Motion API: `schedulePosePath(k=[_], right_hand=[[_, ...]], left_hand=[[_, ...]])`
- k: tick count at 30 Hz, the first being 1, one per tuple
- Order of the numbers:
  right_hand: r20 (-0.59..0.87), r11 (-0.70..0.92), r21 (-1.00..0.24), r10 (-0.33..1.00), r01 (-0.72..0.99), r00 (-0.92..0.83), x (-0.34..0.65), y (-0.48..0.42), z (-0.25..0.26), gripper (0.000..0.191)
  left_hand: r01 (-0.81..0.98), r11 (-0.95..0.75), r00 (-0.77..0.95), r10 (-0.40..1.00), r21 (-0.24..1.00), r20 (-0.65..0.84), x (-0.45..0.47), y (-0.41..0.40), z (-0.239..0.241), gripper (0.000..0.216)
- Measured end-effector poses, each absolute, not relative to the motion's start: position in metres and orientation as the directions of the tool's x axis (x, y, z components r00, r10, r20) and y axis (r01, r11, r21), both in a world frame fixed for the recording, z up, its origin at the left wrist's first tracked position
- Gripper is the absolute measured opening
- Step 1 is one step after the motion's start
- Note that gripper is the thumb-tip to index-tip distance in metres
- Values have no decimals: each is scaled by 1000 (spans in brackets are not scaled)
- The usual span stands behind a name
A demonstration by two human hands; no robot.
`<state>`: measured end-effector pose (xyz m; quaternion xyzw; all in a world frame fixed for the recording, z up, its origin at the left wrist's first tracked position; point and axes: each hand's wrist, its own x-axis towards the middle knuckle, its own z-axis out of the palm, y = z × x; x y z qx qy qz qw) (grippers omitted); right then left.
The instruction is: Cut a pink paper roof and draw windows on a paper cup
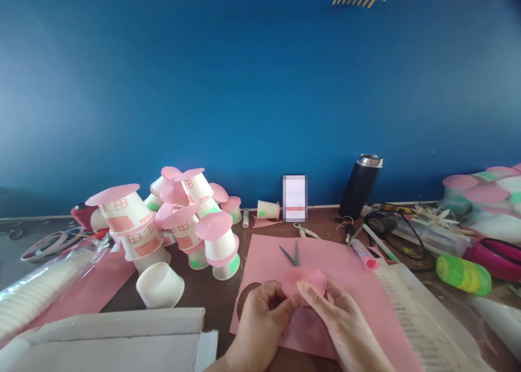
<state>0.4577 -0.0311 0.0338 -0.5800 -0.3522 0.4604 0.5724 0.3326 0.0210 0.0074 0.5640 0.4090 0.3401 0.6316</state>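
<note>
so both hands are busy with one small thing here: a round pink paper disc (304,281), held over a big pink sheet (350,277) on the dark tabletop (199,290). the left hand (262,320) pinches the disc at its lower left, fingers curled in, and the right hand (348,317) has it from the right with the thumb laid across the top face. right behind the disc there's a pair of scissors (294,255), blades spread and pointing away from the person (the rest of them is hidden, so i can't say how the handles sit). the sheet has a rounded cutout by its left edge, just beside the left hand. over on the left is a whole crowd of stacked paper cups (138,225) topped with pink discs, some with red windows and doors drawn on, others with green patches. a plain white cup (160,285) sits in front of them, near a cardboard box (109,345). toward the back, one more cup (267,210) lies on its side, with pliers (305,231) near it and a black bottle (360,187) further right, up by the blue wall (244,89).
</note>
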Motion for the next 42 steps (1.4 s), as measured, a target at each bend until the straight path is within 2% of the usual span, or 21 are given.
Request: schedulePosePath(k=[8,13,18,21,29,32,34,37,40,42], right_hand=[[-184,-135,-975,934,-175,306,467,-28,17,43],[-170,-145,-984,932,-100,321,463,-29,26,39],[-177,-174,-984,887,-46,426,461,-32,33,41],[-164,-165,-986,911,-29,377,461,-32,31,42],[-156,-116,-983,940,-144,304,456,-31,29,35],[-109,-64,-986,946,-153,305,455,-32,34,30],[-62,-15,-987,955,-163,289,456,-31,35,26],[-99,-35,-978,945,-206,311,458,-29,28,28],[-190,-100,-951,935,-292,299,459,-29,20,27],[-260,-146,-902,935,-406,242,457,-30,17,21]], left_hand=[[22,151,458,877,988,-144,333,20,8,31],[38,164,462,872,986,-163,333,22,3,33],[12,201,445,876,980,-185,332,24,-1,34],[-21,224,451,872,974,-191,332,24,-1,36],[-10,184,452,877,983,-159,333,24,0,36],[56,137,403,903,989,-147,332,26,3,28],[148,39,325,942,988,-86,328,28,7,22],[283,-204,222,964,937,143,319,30,12,14],[365,-483,223,875,796,430,310,31,12,12],[416,-647,261,759,639,597,304,30,10,19]])
